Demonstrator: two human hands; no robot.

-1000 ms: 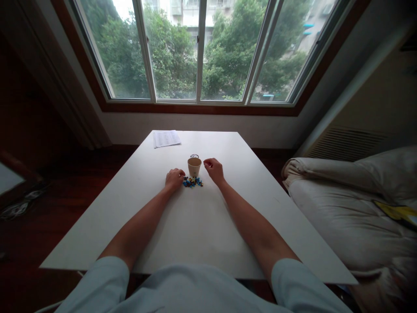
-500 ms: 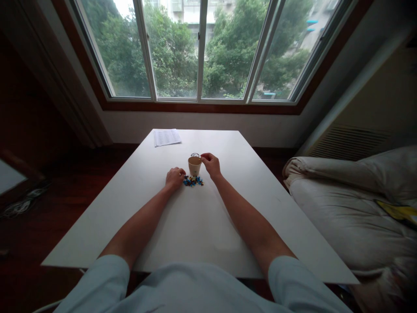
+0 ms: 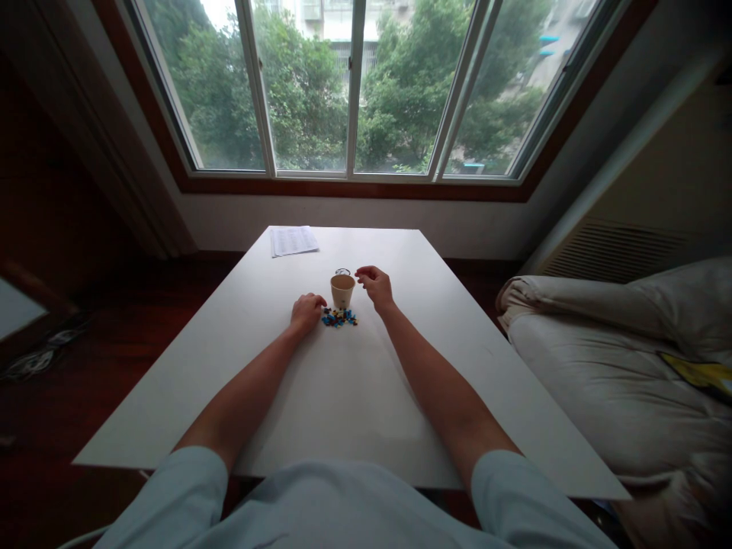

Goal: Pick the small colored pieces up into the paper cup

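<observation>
A light brown paper cup [image 3: 342, 294] stands upright on the white table. Just in front of it lies a loose pile of small blue, yellow and dark pieces [image 3: 339, 319], too small to name. My left hand [image 3: 309, 311] rests on the table at the pile's left edge, its fingers curled; whatever may be under the fingertips is hidden. Beside the cup's rim on the right, my right hand [image 3: 375, 287] hovers with its fingertips a little apart, and I see nothing between them. Behind the cup shows a thin dark ring-shaped outline [image 3: 342, 271], partly hidden.
Printed sheets of paper [image 3: 293, 241] lie at the far left of the white table [image 3: 343, 412]. A pale sofa [image 3: 606, 366] stands to the right, with something yellow on it. Beyond the table is a wide window [image 3: 348, 91]. Cables [image 3: 40, 358] lie on the floor at left.
My right hand has drawn slightly to the right, away from the cup's rim, and its fingers have loosened. My left hand has barely moved. The cup stays where it was.
</observation>
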